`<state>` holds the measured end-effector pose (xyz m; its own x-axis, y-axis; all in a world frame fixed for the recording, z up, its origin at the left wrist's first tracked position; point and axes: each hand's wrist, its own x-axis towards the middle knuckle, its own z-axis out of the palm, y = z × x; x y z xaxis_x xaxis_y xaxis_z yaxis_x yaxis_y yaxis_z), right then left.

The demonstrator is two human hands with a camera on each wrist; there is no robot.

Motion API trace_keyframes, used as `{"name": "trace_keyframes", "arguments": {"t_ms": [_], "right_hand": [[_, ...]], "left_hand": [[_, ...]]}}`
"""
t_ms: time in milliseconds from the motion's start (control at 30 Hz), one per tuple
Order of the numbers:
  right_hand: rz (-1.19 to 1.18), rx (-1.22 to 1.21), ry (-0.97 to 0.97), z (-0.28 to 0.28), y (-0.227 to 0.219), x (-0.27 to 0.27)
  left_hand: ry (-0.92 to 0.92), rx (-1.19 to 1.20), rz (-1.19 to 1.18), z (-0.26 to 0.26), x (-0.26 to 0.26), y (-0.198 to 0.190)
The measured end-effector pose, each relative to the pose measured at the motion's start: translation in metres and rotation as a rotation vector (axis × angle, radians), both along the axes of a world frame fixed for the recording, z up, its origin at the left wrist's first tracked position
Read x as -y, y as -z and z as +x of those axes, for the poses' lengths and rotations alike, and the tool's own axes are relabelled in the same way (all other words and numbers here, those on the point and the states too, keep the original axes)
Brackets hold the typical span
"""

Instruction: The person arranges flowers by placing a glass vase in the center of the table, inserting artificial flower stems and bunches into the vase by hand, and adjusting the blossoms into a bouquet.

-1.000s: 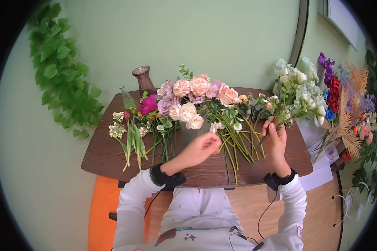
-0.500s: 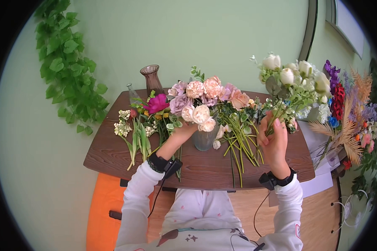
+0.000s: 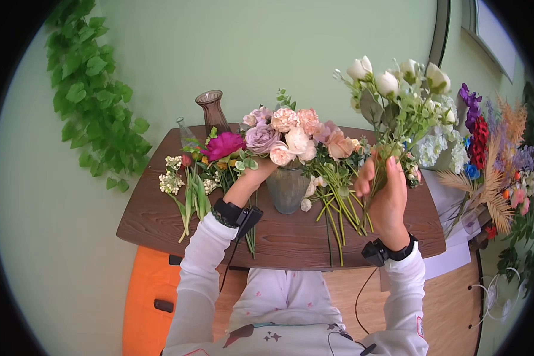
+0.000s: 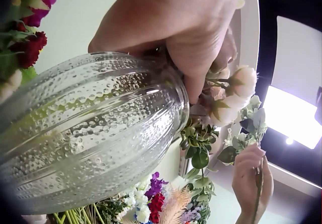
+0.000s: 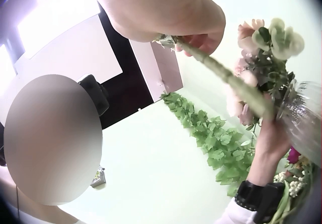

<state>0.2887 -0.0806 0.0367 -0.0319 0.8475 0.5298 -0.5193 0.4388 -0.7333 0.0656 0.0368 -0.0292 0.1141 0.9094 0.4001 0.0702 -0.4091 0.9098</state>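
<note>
A ribbed clear glass vase (image 3: 286,191) stands on the table with pink, cream and lilac artificial flowers (image 3: 296,139) in its mouth. My left hand (image 3: 258,173) is at the vase's mouth from the left, its fingers partly hidden by blooms. In the left wrist view my thumb bends down beside the glass rim (image 4: 182,100), against the flowers just beyond it. My right hand (image 3: 388,199) holds a spray of white roses (image 3: 391,86) upright by its stem, right of the vase. The bare thick stem (image 5: 221,73) extends below that hand in the right wrist view.
Loose green stems (image 3: 338,207) lie right of the vase. White berry sprigs (image 3: 171,183) and a magenta bloom (image 3: 224,146) lie at left. A tall purplish vase (image 3: 212,111) and a small bottle (image 3: 184,132) stand behind. More artificial flowers (image 3: 477,139) are beyond the right edge.
My left hand has moved left and up to the vase's mouth, and blooms there have shifted. My right hand has lifted the white roses away from the other flowers, up and leftward.
</note>
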Motion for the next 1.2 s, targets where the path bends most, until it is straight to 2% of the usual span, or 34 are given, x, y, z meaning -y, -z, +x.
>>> {"name": "trace_keyframes", "arguments": {"t_ms": [67, 133, 167, 233, 300, 367, 433, 500, 600, 933, 1100, 1200], "right_hand": [[0.032, 0.018, 0.023, -0.008, -0.004, -0.004], [0.127, 0.076, 0.005, -0.009, -0.005, -0.008], [0.126, 0.075, 0.005, -0.011, -0.005, -0.008], [0.072, 0.143, 0.131, -0.022, -0.008, -0.008], [0.093, 0.118, 0.118, -0.025, -0.009, -0.014], [0.032, 0.271, 0.136, -0.023, -0.010, -0.017], [0.047, 0.263, 0.198, -0.031, -0.013, -0.020], [0.138, 0.229, 0.276, -0.034, -0.013, -0.023], [0.163, 0.244, 0.291, -0.034, -0.012, -0.028], [0.128, 0.341, 0.306, -0.034, -0.006, -0.038], [0.067, 0.479, 0.196, -0.030, 0.005, -0.045], [0.094, 0.387, 0.128, -0.033, 0.006, -0.047]], "left_hand": [[-0.017, -0.016, 0.038, -0.001, -0.004, 0.003], [-0.037, -0.011, -0.038, -0.001, -0.005, 0.003], [-0.038, -0.012, -0.039, 0.000, -0.004, 0.003], [-0.043, 0.095, -0.087, 0.003, -0.001, 0.002], [-0.054, 0.082, -0.129, 0.004, 0.002, -0.001], [-0.064, 0.066, -0.172, 0.003, 0.003, 0.001], [-0.033, 0.155, -0.135, 0.002, 0.001, 0.005], [-0.040, 0.147, -0.132, 0.001, 0.001, 0.006], [-0.052, 0.148, -0.115, 0.001, -0.003, 0.013], [-0.026, 0.239, -0.095, 0.004, 0.002, 0.007], [-0.035, 0.235, -0.117, 0.002, -0.001, 0.013], [-0.032, 0.226, -0.121, 0.001, -0.002, 0.017]]}}
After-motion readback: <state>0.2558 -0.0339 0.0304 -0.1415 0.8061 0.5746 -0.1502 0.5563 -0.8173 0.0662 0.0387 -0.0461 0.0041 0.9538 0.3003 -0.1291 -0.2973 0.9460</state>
